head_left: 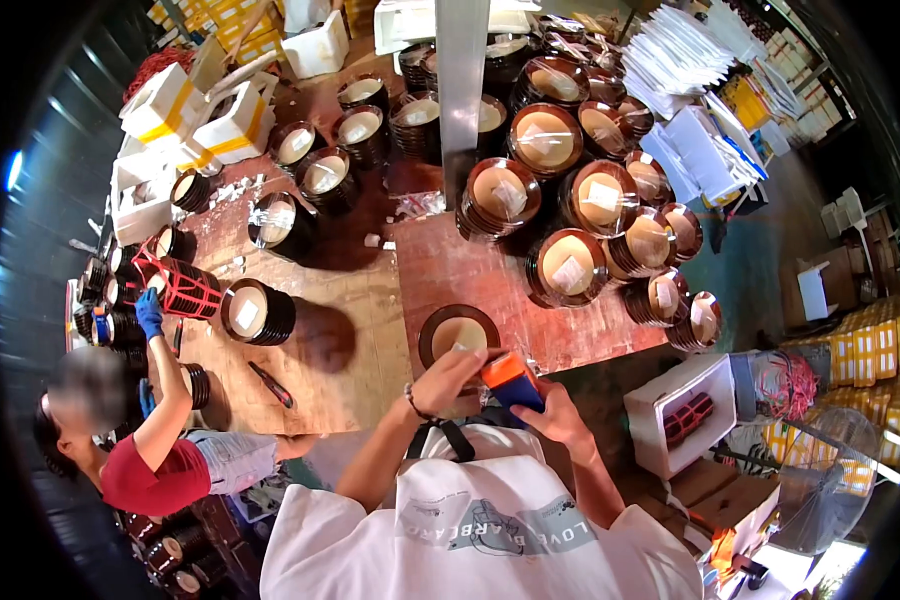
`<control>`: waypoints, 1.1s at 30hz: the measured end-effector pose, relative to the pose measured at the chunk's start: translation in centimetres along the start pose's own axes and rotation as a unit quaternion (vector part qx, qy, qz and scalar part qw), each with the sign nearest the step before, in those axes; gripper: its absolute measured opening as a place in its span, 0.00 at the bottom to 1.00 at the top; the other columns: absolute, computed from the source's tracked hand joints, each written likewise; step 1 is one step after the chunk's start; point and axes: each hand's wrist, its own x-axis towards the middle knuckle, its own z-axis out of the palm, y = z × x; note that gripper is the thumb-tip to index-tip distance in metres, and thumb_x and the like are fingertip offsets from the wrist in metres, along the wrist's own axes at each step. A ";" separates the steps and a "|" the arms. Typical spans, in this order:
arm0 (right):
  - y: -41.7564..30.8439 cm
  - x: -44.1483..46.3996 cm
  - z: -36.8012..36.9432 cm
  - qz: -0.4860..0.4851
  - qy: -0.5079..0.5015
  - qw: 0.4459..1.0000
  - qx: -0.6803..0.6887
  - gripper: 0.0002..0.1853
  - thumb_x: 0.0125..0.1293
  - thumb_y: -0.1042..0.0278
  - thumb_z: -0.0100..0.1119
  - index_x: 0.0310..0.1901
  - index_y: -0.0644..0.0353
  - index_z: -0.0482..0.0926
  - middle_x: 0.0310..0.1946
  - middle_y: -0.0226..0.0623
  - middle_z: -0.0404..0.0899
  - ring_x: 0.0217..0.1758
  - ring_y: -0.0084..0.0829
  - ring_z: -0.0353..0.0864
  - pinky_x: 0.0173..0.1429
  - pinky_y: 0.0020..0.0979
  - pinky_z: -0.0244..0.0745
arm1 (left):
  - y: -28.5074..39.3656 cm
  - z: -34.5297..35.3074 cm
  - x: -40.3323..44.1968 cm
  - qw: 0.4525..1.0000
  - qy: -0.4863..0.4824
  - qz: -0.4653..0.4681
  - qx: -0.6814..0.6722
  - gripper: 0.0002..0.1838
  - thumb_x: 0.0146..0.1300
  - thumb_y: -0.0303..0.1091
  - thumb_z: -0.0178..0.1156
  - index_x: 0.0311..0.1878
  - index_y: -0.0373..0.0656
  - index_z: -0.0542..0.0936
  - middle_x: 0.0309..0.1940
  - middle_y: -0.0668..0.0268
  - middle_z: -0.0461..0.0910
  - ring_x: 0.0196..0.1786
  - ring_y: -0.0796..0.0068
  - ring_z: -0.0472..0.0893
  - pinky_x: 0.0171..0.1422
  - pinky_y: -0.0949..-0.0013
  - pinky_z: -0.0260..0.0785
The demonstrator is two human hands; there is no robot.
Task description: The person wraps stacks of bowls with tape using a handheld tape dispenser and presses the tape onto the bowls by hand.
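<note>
Near the front edge of the red tabletop sits a dark-rimmed plate with a tan centre [450, 328]. My left hand [450, 380] reaches over its near edge, fingers together; whether anything small is in them is too unclear to tell. To its right, my right hand [560, 412] holds an orange and blue tape dispenser [515, 384], its fingers wrapped round the lower end. The dispenser's orange top lies close to my left fingertips. A tan surface shows beneath my left hand, mostly covered.
Wrapped plate stacks [568, 266] crowd the tabletop [425, 262] beyond my hands. A metal post [460, 90] rises behind. At left, a person in blue gloves [150, 312] handles a red-netted stack [188, 288]. A knife [270, 384] lies nearby. A foam box [642, 430] stands right.
</note>
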 end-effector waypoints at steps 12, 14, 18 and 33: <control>3.7 1.8 -0.4 -0.016 -0.116 0.990 -0.078 0.34 0.59 0.44 0.73 0.55 0.68 0.81 0.36 0.56 0.85 0.39 0.48 0.87 0.51 0.41 0.78 | -6.6 -5.1 -0.9 0.994 0.041 -0.023 -0.102 0.23 0.82 0.42 0.52 0.67 0.34 0.78 0.58 0.64 0.84 0.61 0.74 0.82 0.69 0.69 0.73; 2.0 2.2 -0.2 -0.020 -0.124 0.989 -0.077 0.35 0.59 0.45 0.73 0.57 0.68 0.80 0.39 0.56 0.85 0.42 0.49 0.87 0.53 0.41 0.78 | -6.4 -4.8 -1.1 0.995 0.047 -0.022 -0.091 0.24 0.82 0.46 0.51 0.67 0.36 0.78 0.59 0.66 0.83 0.61 0.75 0.81 0.68 0.69 0.74; -1.3 2.5 0.0 -0.028 -0.114 0.990 -0.078 0.34 0.59 0.53 0.74 0.62 0.67 0.78 0.48 0.53 0.85 0.49 0.44 0.85 0.59 0.39 0.77 | -6.7 -3.5 -1.3 0.992 0.122 -0.021 -0.010 0.31 0.82 0.55 0.46 0.72 0.39 0.74 0.61 0.69 0.81 0.61 0.76 0.80 0.69 0.67 0.73; -2.9 3.0 3.3 -0.074 -0.075 0.982 -0.155 0.33 0.60 0.48 0.73 0.56 0.70 0.82 0.61 0.50 0.81 0.53 0.50 0.86 0.62 0.39 0.78 | -2.2 -6.9 -3.7 0.993 -0.002 -0.111 -0.043 0.27 0.81 0.51 0.50 0.67 0.37 0.78 0.58 0.68 0.83 0.58 0.78 0.83 0.68 0.68 0.73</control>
